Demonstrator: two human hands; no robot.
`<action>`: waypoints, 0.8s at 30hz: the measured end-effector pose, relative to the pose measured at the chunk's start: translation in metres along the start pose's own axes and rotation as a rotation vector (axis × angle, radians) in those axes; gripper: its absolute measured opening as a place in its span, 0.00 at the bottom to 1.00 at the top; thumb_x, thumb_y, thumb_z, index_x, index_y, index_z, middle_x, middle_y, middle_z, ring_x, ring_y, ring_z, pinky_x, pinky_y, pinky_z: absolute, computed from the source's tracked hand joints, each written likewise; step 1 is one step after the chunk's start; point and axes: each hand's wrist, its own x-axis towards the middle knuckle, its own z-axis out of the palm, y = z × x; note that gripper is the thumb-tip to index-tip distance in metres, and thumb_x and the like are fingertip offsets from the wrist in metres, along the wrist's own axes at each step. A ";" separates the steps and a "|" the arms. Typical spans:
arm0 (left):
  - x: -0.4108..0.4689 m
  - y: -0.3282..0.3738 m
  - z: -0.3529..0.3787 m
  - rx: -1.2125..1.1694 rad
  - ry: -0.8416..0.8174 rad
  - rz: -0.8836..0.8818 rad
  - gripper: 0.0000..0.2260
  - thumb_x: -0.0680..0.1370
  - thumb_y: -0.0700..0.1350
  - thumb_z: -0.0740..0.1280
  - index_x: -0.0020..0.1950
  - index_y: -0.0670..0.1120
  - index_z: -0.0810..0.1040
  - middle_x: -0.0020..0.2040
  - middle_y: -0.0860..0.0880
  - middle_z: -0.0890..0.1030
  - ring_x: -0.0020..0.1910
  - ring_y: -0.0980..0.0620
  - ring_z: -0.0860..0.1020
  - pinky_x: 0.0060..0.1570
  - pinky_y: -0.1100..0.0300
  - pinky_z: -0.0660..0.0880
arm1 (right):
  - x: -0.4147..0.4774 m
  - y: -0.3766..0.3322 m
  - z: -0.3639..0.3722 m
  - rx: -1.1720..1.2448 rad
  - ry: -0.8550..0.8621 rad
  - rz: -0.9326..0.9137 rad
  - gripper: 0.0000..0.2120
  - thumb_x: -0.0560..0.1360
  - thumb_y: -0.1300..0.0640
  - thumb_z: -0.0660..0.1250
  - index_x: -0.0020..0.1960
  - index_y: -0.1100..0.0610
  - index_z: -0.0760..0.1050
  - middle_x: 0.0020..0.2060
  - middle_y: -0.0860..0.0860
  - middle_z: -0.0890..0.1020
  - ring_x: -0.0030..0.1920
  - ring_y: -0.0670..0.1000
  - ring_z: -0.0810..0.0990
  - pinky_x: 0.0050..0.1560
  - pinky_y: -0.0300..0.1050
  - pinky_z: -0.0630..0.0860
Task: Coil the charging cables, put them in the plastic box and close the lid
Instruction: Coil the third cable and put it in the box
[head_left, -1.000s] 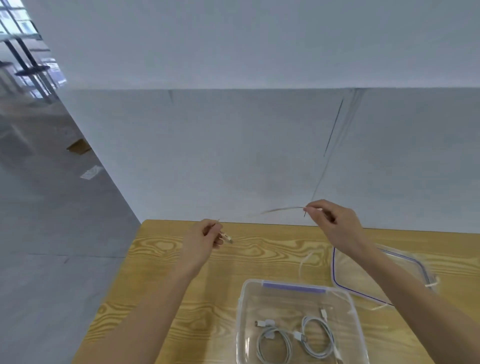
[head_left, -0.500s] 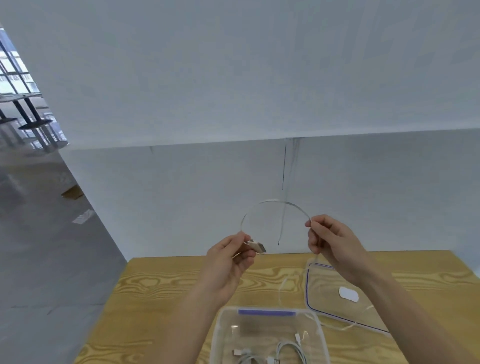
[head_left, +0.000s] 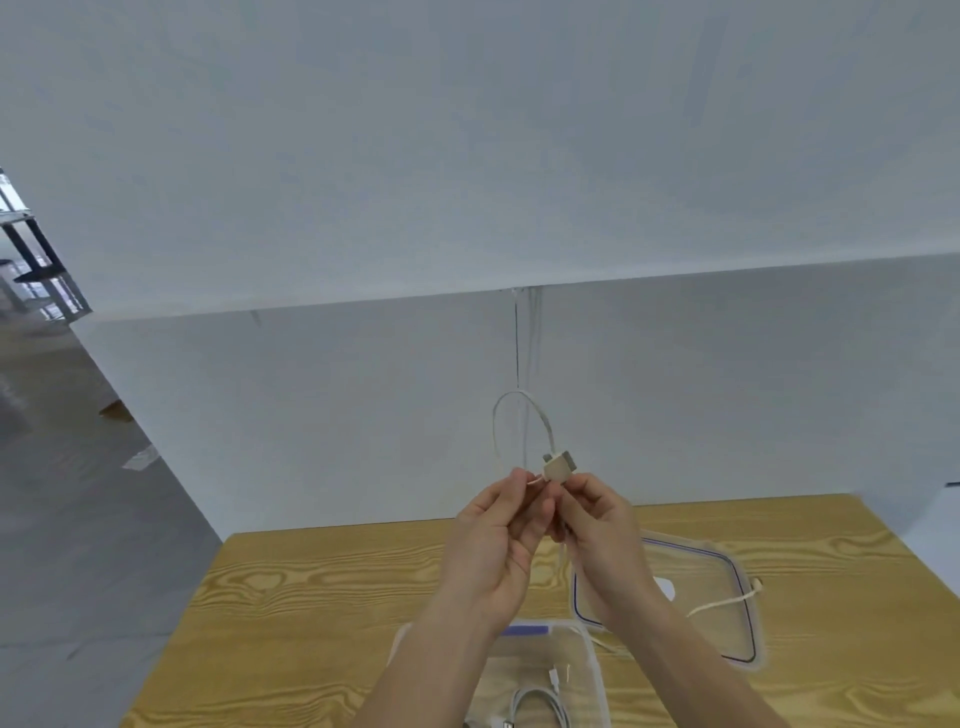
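While pinched by left hand and right hand, white cable, upright loop.

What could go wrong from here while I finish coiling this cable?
1. The cable loop is only pinched between the fingertips of the left hand and the right hand; it may spring open.
2. Its loose tail seems to trail across the lid; drawing it in could drag or snag the lid.

Bare forearms, bare left hand and right hand, long slim fingers.
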 end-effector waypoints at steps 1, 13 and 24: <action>0.000 -0.002 0.001 0.022 0.028 0.001 0.06 0.76 0.37 0.66 0.44 0.34 0.79 0.39 0.38 0.83 0.35 0.48 0.84 0.33 0.63 0.81 | -0.001 -0.001 -0.001 -0.030 -0.011 -0.005 0.11 0.75 0.68 0.63 0.38 0.58 0.80 0.32 0.54 0.79 0.31 0.48 0.73 0.33 0.39 0.70; 0.002 -0.023 0.012 0.162 0.057 0.057 0.04 0.74 0.42 0.69 0.43 0.42 0.81 0.45 0.45 0.83 0.42 0.50 0.77 0.40 0.59 0.71 | -0.007 -0.013 -0.005 -0.053 -0.069 -0.057 0.06 0.75 0.61 0.65 0.47 0.61 0.80 0.28 0.45 0.78 0.29 0.41 0.72 0.35 0.35 0.71; 0.007 0.014 0.001 0.141 -0.096 0.074 0.10 0.73 0.50 0.66 0.38 0.45 0.74 0.21 0.52 0.66 0.26 0.54 0.73 0.41 0.57 0.72 | 0.001 -0.036 -0.035 0.056 -0.152 0.131 0.08 0.68 0.55 0.67 0.40 0.60 0.81 0.31 0.51 0.75 0.30 0.46 0.70 0.33 0.38 0.66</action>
